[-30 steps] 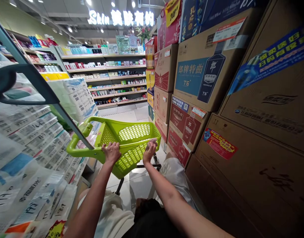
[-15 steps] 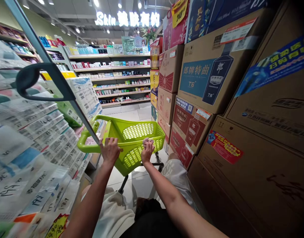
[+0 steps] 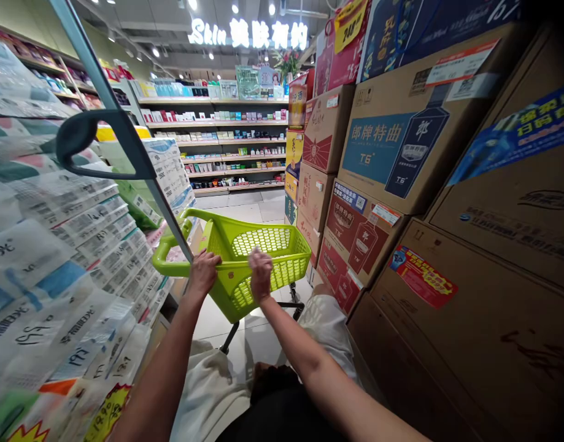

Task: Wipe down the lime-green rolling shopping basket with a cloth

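The lime-green plastic shopping cart point(image 3: 208, 270) stands in front of me, turned sideways, with openwork sides and dark legs. My left hand point(image 3: 204, 270) is closed over its near rim, beside the lower end of a grey pole point(image 3: 169, 215). A dark loop handle point(image 3: 104, 175) sticks out from this pole. My right hand point(image 3: 262, 279) is closed on a crumpled pale cloth point(image 3: 258, 255), somewhat blurred, at the cart's near side rim. Whether the cloth touches the rim I cannot tell.
Stacked cardboard liquor cartons point(image 3: 378, 144) rise close on my right. Plastic-wrapped paper packs point(image 3: 79, 245) are piled on my left. Shelves of small boxes and bottles point(image 3: 226, 136) cross the far end of the tiled floor point(image 3: 240, 199).
My right hand has slid left along the near rim with the cloth. My left hand keeps its place on the rim. The view has turned slightly left.
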The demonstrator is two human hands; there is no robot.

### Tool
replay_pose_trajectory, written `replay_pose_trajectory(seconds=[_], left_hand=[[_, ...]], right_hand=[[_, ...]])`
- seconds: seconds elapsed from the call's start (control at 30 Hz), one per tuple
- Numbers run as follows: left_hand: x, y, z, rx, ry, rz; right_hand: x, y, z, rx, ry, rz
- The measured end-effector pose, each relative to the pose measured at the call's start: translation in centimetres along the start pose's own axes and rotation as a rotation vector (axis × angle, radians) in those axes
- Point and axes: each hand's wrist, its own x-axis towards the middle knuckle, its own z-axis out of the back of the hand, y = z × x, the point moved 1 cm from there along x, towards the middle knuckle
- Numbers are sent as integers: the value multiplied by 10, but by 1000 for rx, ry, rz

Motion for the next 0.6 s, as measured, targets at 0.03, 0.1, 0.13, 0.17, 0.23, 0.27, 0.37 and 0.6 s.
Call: replay_pose_trajectory(seconds=[0.03,0.1,0.13,0.17,0.23,0.27,0.37,0.6], left_hand=[[0,-1,-1,-4,-9,-1],[1,-4,-3,-8,-25,-3],[2,-6,-3,-8,-31,-3],[3,-8,-3,-6,-37,-4],[3,-12,-3,-2,-41,-8],[3,-13,-2,-3,-43,-11],[-1,-13,0,-15,-35,-23],[-9,-8,-1,32,-29,-69]], right_hand=[[5,-21,11,-9,-50,-107],[16,-49,26,-18,-118,-295],[20,-54,28,-19,-127,-360],[22,-52,26,-19,-124,-395],[24,-34,14,-12,-87,-340],[23,-23,6,-1,-60,-265],[16,-9,-3,55,44,2],[17,-125,53,-47,-363,-550]])
